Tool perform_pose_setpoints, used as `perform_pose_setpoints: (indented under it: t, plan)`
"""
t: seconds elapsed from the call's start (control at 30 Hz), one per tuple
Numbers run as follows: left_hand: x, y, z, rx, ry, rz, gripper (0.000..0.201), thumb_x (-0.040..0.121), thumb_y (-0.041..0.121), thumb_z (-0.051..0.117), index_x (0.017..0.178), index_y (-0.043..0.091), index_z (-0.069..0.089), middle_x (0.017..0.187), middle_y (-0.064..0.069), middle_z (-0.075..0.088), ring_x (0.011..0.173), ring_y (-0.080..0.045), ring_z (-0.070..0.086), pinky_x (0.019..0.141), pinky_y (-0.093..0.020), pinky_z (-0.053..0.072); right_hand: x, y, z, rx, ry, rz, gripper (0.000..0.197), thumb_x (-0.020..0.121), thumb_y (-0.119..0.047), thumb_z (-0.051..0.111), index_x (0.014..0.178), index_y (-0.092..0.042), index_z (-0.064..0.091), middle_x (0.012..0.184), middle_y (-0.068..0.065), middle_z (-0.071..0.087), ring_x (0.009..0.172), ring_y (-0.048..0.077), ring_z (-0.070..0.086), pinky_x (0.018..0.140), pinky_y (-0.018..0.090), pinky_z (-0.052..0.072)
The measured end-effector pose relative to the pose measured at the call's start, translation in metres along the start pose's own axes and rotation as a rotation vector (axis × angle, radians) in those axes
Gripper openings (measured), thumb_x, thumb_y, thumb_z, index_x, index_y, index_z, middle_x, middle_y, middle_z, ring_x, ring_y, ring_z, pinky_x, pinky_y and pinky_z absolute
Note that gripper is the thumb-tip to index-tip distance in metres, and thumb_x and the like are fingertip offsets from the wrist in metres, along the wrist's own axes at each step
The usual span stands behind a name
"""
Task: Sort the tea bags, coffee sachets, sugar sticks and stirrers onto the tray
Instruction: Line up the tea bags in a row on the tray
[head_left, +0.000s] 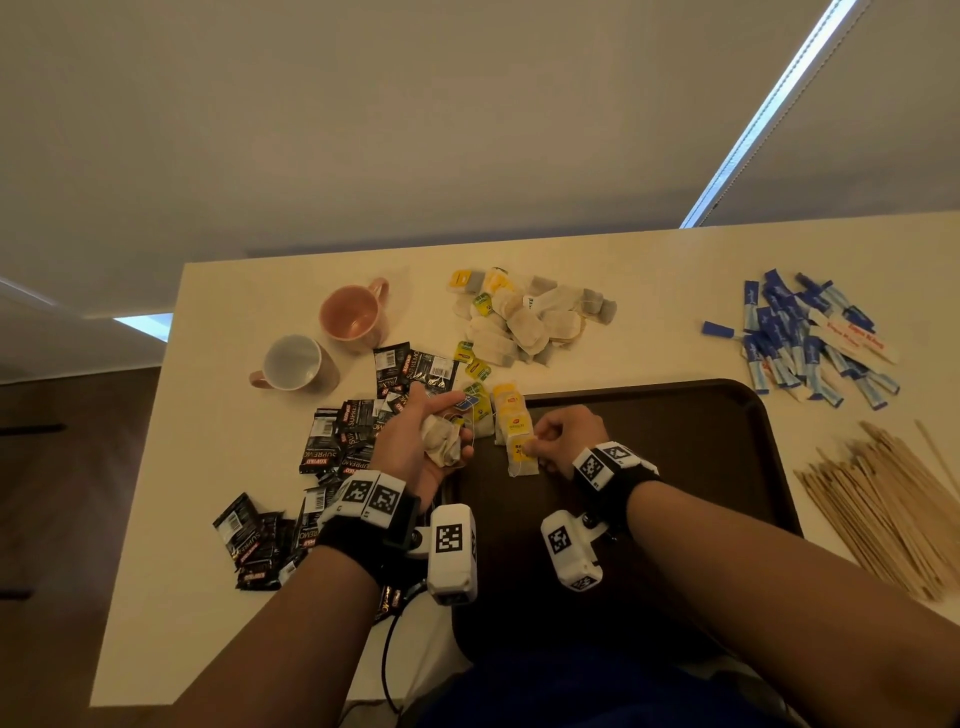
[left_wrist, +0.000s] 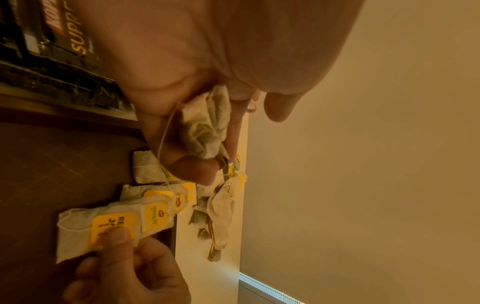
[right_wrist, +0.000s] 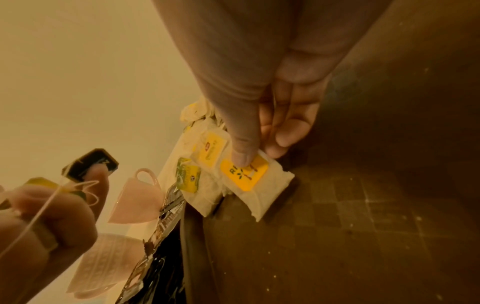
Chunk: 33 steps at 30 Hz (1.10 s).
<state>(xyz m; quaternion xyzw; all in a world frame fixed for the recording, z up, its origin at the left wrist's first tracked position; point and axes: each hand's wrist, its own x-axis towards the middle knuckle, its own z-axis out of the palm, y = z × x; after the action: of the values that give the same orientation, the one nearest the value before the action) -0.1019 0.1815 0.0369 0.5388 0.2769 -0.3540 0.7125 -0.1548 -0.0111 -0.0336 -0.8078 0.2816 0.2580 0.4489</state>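
My left hand (head_left: 441, 431) hovers at the dark brown tray's (head_left: 701, 441) left edge and grips a crumpled bunch of tea bags (left_wrist: 205, 127) with their strings and tags. My right hand (head_left: 550, 441) pinches the yellow tag of a tea bag (head_left: 521, 457) lying on the tray's near-left part; thumb on the tag (right_wrist: 244, 170). A few more yellow-tagged tea bags (head_left: 511, 415) lie in a row just beyond it. The loose tea bag pile (head_left: 530, 317) sits on the table behind the tray. Black coffee sachets (head_left: 343, 436) are scattered left. Blue sugar sticks (head_left: 800, 338) and wooden stirrers (head_left: 883, 509) lie right.
A pink mug (head_left: 356, 314) and a white-lined mug (head_left: 293, 364) stand on the cream table (head_left: 234, 322) at the back left. The table's left edge drops to a dark floor. A cable hangs by my body at the near edge.
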Motion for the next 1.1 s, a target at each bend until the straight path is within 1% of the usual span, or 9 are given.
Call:
perform_pose_setpoints:
  t: [0.1,0.27,0.33,0.47,0.57,0.7,0.87,1.03,1.1]
  plan:
    - [0.0007,0.0009,0.0000,0.010,-0.002,0.004,0.060,0.103,0.052,0.033,0.118,0.004,0.066,0.085,-0.013,0.064,0.066,-0.018,0.060,0.053,-0.029,0.052,0.0013,-0.0045,0.0011,0.015,0.013,0.011,0.012,0.081,-0.020,0.078,0.086,-0.015,0.068,0.077,0.006,0.074,0.062,0.012,0.069,0.060,0.022,0.057]
    - [0.0006,0.0011,-0.0018,0.003,0.005,0.013,0.060,0.103,0.052,0.032,0.115,0.004,0.068,0.084,-0.013,0.063,0.065,-0.018,0.060,0.052,-0.029,0.052,0.0007,-0.0026,0.0014,0.025,-0.003,0.084,0.020,0.076,-0.025,0.083,0.082,-0.015,0.067,0.076,0.003,0.074,0.072,0.016,0.072,0.070,0.031,0.061]
    - [0.0008,0.0003,-0.0020,0.004,0.008,0.004,0.061,0.103,0.052,0.032,0.115,0.004,0.067,0.086,-0.013,0.063,0.065,-0.018,0.060,0.052,-0.030,0.052,0.0013,0.0001,0.0013,-0.046,-0.032,0.094,0.020,0.074,-0.029,0.084,0.079,-0.017,0.069,0.078,0.000,0.072,0.075,0.012,0.069,0.070,0.028,0.058]
    - [0.0008,-0.0003,0.0007,0.004,0.002,-0.011,0.061,0.103,0.052,0.032,0.118,0.004,0.066,0.086,-0.014,0.063,0.065,-0.017,0.060,0.052,-0.029,0.052,0.0004,-0.0014,0.0034,-0.088,-0.086,0.101,0.012,0.080,-0.025,0.078,0.080,-0.016,0.071,0.079,-0.004,0.068,0.074,0.005,0.061,0.059,0.017,0.046]
    - [0.0001,0.0008,0.0027,-0.004,-0.003,-0.005,0.061,0.103,0.051,0.031,0.118,0.003,0.066,0.088,-0.013,0.064,0.066,-0.018,0.059,0.052,-0.029,0.052,-0.0023,-0.0005,0.0032,-0.088,-0.109,0.095,0.008,0.081,-0.023,0.077,0.077,-0.018,0.072,0.078,-0.002,0.070,0.074,0.005,0.063,0.062,0.017,0.048]
    - [0.0000,0.0012,0.0012,-0.003,-0.001,-0.001,0.060,0.103,0.051,0.032,0.117,0.003,0.066,0.088,-0.014,0.064,0.066,-0.018,0.060,0.052,-0.029,0.053,-0.0074,0.0011,0.0032,-0.120,-0.197,0.012,0.013,0.082,-0.021,0.078,0.072,-0.023,0.070,0.072,0.001,0.072,0.058,0.002,0.061,0.057,0.017,0.048]
    - [0.0014,0.0001,0.0025,-0.002,0.006,-0.002,0.060,0.103,0.051,0.034,0.117,0.003,0.067,0.091,-0.014,0.064,0.066,-0.018,0.060,0.051,-0.030,0.053,-0.0043,-0.0025,0.0047,-0.136,-0.115,-0.027,0.007,0.083,-0.019,0.076,0.079,-0.015,0.072,0.076,0.003,0.073,0.063,0.006,0.064,0.057,0.015,0.046]
    - [0.0034,0.0001,0.0016,-0.006,0.008,0.003,0.060,0.102,0.052,0.035,0.115,0.003,0.067,0.094,-0.014,0.064,0.066,-0.018,0.059,0.052,-0.030,0.053,-0.0018,-0.0046,0.0053,-0.149,-0.066,0.059,0.021,0.079,-0.030,0.080,0.084,-0.011,0.072,0.080,0.003,0.072,0.076,0.015,0.068,0.075,0.029,0.059]
    - [0.0036,-0.0001,0.0012,-0.008,0.006,0.000,0.060,0.102,0.052,0.035,0.116,0.003,0.067,0.091,-0.014,0.064,0.065,-0.018,0.059,0.052,-0.029,0.053,-0.0016,-0.0050,0.0051,-0.147,-0.046,0.098,0.029,0.078,-0.037,0.079,0.084,-0.009,0.073,0.080,0.006,0.074,0.078,0.017,0.071,0.077,0.034,0.060]
